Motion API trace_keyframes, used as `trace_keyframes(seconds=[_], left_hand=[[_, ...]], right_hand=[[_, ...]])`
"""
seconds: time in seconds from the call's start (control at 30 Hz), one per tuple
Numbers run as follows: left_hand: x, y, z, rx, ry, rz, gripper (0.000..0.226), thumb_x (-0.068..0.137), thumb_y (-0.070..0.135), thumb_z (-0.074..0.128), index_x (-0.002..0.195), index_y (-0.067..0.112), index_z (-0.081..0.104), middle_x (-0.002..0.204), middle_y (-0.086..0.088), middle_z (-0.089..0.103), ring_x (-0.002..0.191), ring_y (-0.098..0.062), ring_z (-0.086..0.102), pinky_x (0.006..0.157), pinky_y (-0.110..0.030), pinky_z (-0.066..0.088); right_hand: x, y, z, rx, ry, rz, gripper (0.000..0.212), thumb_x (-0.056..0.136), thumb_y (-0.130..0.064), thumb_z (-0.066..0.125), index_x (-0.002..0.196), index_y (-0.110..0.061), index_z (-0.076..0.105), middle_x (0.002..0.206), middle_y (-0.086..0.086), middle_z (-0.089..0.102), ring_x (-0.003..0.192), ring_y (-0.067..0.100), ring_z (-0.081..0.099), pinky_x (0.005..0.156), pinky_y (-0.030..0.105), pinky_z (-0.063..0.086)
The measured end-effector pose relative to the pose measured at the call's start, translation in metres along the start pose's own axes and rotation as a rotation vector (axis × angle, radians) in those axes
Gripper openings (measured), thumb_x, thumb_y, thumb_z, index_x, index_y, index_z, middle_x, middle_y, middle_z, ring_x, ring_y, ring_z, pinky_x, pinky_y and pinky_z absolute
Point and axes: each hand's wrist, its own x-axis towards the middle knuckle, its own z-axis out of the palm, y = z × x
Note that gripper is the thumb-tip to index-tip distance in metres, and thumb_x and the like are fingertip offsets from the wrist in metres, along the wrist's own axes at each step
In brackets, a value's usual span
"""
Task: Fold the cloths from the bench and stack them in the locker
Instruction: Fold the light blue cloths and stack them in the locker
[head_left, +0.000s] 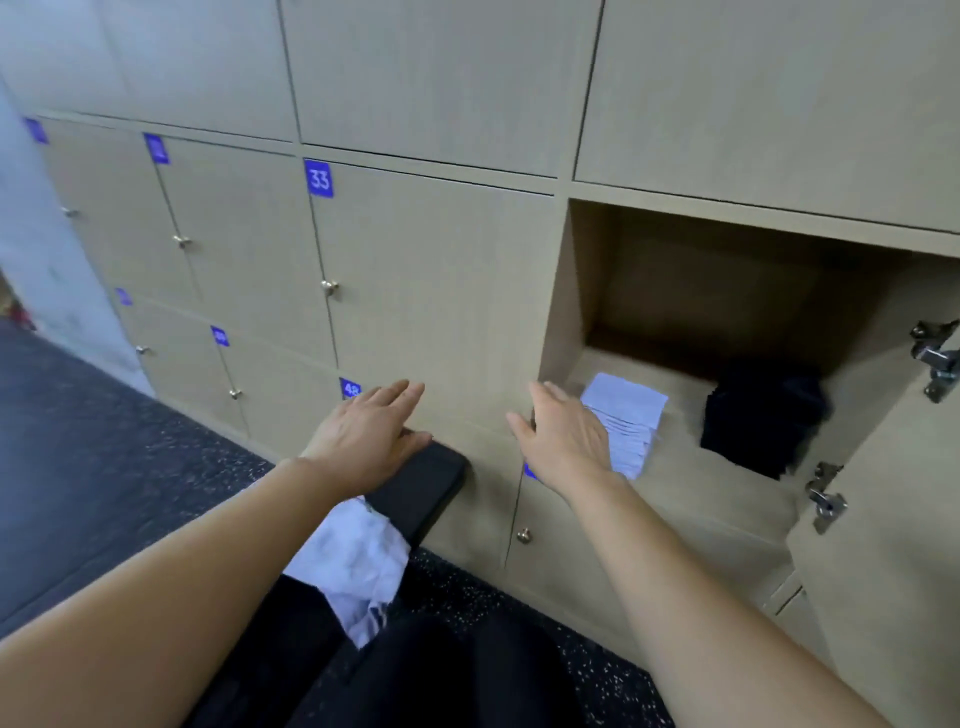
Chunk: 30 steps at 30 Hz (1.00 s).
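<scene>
Sitting in the open locker (571, 291), a stack of folded white cloths (631, 415) lies left of a dark folded pile (758, 415). The right hand (563, 441) reaches just beside the stack and the left hand (363, 431) hovers over the bench (426, 483), both with fingers straight and together. A crumpled white cloth (358, 566) lies on the bench.

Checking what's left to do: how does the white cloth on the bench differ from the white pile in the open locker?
The white pile is folded flat in neat stacked layers; the white cloth is crumpled and unfolded. The white pile sits inside the open locker beside a dark pile; the white cloth lies on the black bench. Both are pale white fabric.
</scene>
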Motion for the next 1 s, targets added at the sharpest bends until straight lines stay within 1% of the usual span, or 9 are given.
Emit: trace_keyframes(seconds=[0.1,0.2,0.27,0.37,0.47,0.63,0.83,0.93,1.0], left_hand=[[-0.045,-0.035,-0.005,0.002,0.004,-0.084,0.066,0.1,0.05,0.041,0.156,0.023,0.019,0.162,0.002,0.02,0.147,-0.021,0.024,0.115,-0.035,0.024],[-0.084,-0.068,-0.003,0.009,-0.007,-0.173,0.064,0.1,0.048,0.041,0.155,0.021,0.022,0.161,-0.001,0.023,0.146,-0.023,0.026,0.117,-0.037,0.025],[-0.107,-0.089,0.002,0.015,-0.023,-0.234,0.063,0.1,0.047,0.042,0.154,0.02,0.024,0.161,-0.001,0.024,0.146,-0.023,0.026,0.117,-0.037,0.024],[-0.133,-0.116,0.015,-0.003,-0.037,-0.312,0.059,0.1,0.043,0.046,0.151,0.018,0.031,0.156,-0.002,0.033,0.142,-0.023,0.032,0.113,-0.035,0.027],[-0.148,-0.136,0.036,-0.015,-0.04,-0.337,0.049,0.099,0.043,0.047,0.142,0.019,0.044,0.143,0.001,0.048,0.131,-0.024,0.045,0.104,-0.034,0.037],[-0.144,-0.149,0.075,-0.018,-0.058,-0.386,0.039,0.098,0.04,0.046,0.13,0.018,0.053,0.131,0.001,0.058,0.12,-0.023,0.052,0.097,-0.033,0.04],[-0.122,-0.144,0.131,-0.018,-0.087,-0.419,0.032,0.099,0.041,0.044,0.121,0.024,0.06,0.119,0.006,0.062,0.11,-0.019,0.054,0.092,-0.03,0.039],[-0.113,-0.14,0.155,-0.036,-0.085,-0.48,0.029,0.099,0.041,0.043,0.11,0.025,0.065,0.109,0.008,0.064,0.105,-0.017,0.056,0.087,-0.029,0.037],[-0.107,-0.137,0.167,-0.034,-0.09,-0.512,0.03,0.099,0.042,0.042,0.103,0.026,0.066,0.103,0.008,0.065,0.101,-0.016,0.057,0.085,-0.029,0.036]], right_hand=[[-0.017,-0.038,0.011,-0.008,-0.041,-0.082,0.043,0.1,-0.04,0.039,0.133,-0.013,0.045,0.135,0.007,0.051,0.125,0.028,0.046,0.096,0.037,0.037],[-0.034,-0.071,0.03,0.01,-0.061,-0.158,0.024,0.098,-0.039,0.041,0.1,-0.015,0.046,0.118,0.007,0.058,0.113,0.03,0.052,0.079,0.035,0.033],[-0.043,-0.087,0.046,0.013,-0.086,-0.195,0.023,0.098,-0.039,0.042,0.092,-0.018,0.04,0.113,0.007,0.06,0.107,0.03,0.054,0.075,0.034,0.029],[-0.051,-0.103,0.072,0.019,-0.154,-0.225,0.035,0.099,-0.04,0.039,0.12,-0.015,0.051,0.127,0.003,0.057,0.117,0.027,0.052,0.089,0.036,0.039],[-0.053,-0.111,0.095,0.013,-0.234,-0.224,0.045,0.1,-0.041,0.037,0.137,-0.017,0.044,0.139,0.001,0.05,0.126,0.025,0.047,0.099,0.037,0.039],[-0.042,-0.115,0.131,-0.015,-0.29,-0.24,0.03,0.1,-0.036,0.037,0.116,-0.017,0.052,0.126,0.001,0.058,0.117,0.025,0.052,0.091,0.035,0.038],[-0.013,-0.113,0.174,-0.039,-0.341,-0.242,0.032,0.101,-0.032,0.038,0.123,-0.017,0.055,0.119,0.003,0.06,0.111,0.025,0.054,0.087,0.034,0.038],[0.002,-0.113,0.198,-0.027,-0.375,-0.245,0.019,0.099,-0.029,0.04,0.099,-0.019,0.056,0.103,0.003,0.057,0.096,0.024,0.051,0.074,0.032,0.035],[0.011,-0.114,0.214,-0.012,-0.386,-0.247,0.02,0.098,-0.025,0.041,0.078,-0.021,0.042,0.092,0.0,0.051,0.084,0.02,0.041,0.068,0.03,0.027]])
